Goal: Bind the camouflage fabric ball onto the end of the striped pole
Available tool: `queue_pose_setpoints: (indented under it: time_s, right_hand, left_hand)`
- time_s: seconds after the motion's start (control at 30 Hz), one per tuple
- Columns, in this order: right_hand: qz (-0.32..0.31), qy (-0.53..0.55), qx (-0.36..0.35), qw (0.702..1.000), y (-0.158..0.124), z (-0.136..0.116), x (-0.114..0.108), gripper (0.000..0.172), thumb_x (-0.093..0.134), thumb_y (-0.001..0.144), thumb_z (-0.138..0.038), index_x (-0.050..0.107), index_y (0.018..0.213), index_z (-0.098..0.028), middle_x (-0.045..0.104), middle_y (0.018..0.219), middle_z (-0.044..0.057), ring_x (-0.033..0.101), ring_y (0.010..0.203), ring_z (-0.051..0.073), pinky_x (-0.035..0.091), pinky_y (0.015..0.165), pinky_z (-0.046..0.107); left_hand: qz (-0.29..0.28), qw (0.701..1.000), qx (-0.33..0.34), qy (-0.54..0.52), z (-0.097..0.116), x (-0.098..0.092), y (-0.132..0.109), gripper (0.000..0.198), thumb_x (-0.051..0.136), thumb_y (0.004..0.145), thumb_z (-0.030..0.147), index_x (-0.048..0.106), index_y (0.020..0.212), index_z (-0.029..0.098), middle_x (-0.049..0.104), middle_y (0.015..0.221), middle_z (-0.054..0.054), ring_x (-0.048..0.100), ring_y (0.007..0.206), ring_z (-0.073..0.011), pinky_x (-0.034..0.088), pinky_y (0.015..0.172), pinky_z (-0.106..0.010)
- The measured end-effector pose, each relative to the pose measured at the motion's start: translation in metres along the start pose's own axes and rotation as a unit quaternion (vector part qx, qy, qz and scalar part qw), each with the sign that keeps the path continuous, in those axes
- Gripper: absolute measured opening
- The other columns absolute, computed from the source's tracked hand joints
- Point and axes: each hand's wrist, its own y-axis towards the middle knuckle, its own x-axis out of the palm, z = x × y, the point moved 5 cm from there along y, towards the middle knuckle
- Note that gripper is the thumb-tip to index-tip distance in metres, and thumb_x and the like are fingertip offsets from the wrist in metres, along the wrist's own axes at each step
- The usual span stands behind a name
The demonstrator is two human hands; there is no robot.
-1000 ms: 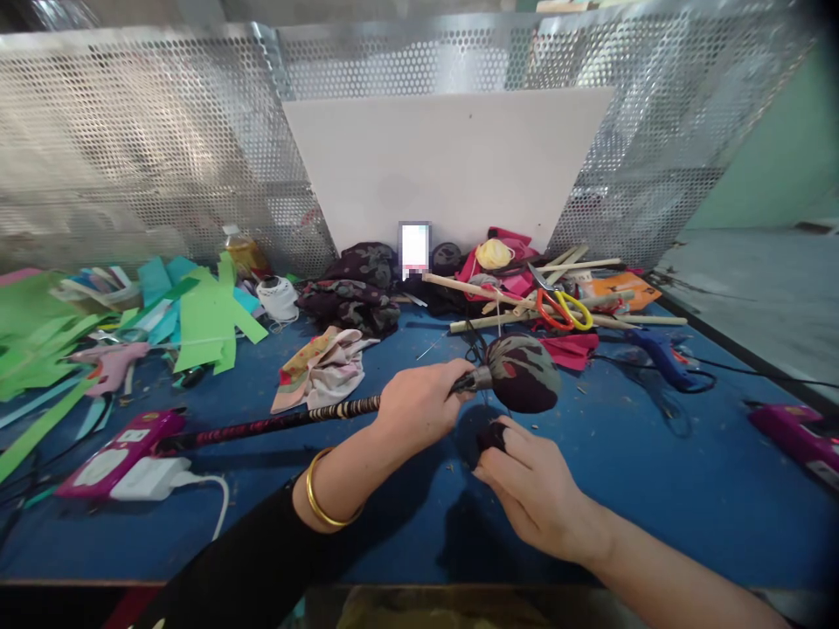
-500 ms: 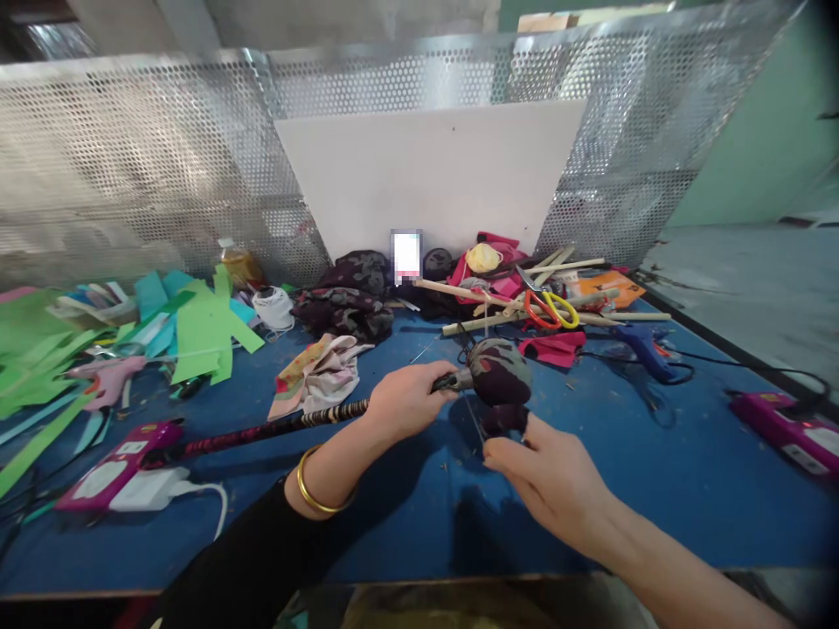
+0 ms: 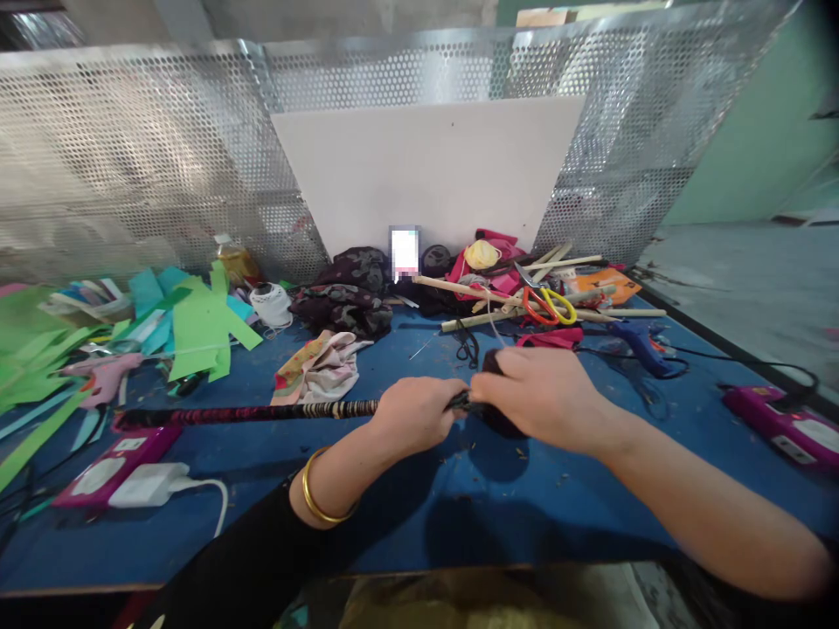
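Observation:
My left hand (image 3: 416, 415) is closed around a long stick (image 3: 281, 411) wrapped in dark, maroon and cream-striped material. The stick points left across the table, its far end over a purple power strip (image 3: 118, 463). At its right end is a dark cloth-covered knob (image 3: 502, 421), mostly hidden behind my right hand (image 3: 541, 397). That hand's fingers are closed at the knob's neck, close beside my left fingers; the dark cloth strip it pinches is largely covered.
Red-and-yellow scissors (image 3: 549, 304) lie among wooden sticks (image 3: 472, 321) at the back right. A patterned cloth (image 3: 324, 367), dark fabric (image 3: 347, 297) and green strips (image 3: 203, 328) lie to the left. Glue guns, pink (image 3: 108, 376) and blue (image 3: 642, 345), rest at the sides.
My right hand has moved up and over the knob, bringing the dark cloth strip to its neck. The stick's left end has risen, and it now lies nearly level.

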Motion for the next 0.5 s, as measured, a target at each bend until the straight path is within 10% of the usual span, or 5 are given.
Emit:
queue_pose_setpoints:
  time_s: [0.17,0.3,0.5]
  right_hand:
    - [-0.078,0.15,0.099,0.981,0.017,0.051,0.035,0.033,0.046,0.092,-0.032,0.066,0.07,-0.019,0.053,0.061,0.0,0.047,0.059,0.012,0.028,0.054,0.024]
    - [-0.13,0.369,0.137,0.91,0.011,0.07,0.07,0.032,0.047,0.091,-0.03,0.065,0.069,-0.016,0.065,0.071,0.001,0.058,0.071,0.013,0.041,0.068,0.024]
    - [-0.151,0.41,0.112,0.892,-0.011,0.07,0.104,0.043,0.038,0.096,-0.037,0.064,0.073,-0.011,0.065,0.068,0.002,0.061,0.065,0.012,0.048,0.061,0.022]
  left_hand:
    - [-0.006,0.995,0.088,0.043,0.008,-0.004,-0.005,0.019,0.049,0.086,0.031,0.058,0.103,0.028,0.07,0.092,-0.001,0.066,0.083,-0.0218,0.045,0.061,-0.026]
    - [0.02,0.991,0.129,0.037,0.009,-0.012,-0.008,0.017,0.048,0.088,0.032,0.056,0.103,0.029,0.069,0.094,0.002,0.066,0.086,-0.0201,0.042,0.061,-0.025]
    - [0.03,0.996,0.072,0.05,0.004,-0.02,-0.009,0.028,0.048,0.088,0.037,0.047,0.114,0.026,0.069,0.078,0.001,0.066,0.071,-0.0222,0.037,0.053,-0.027]
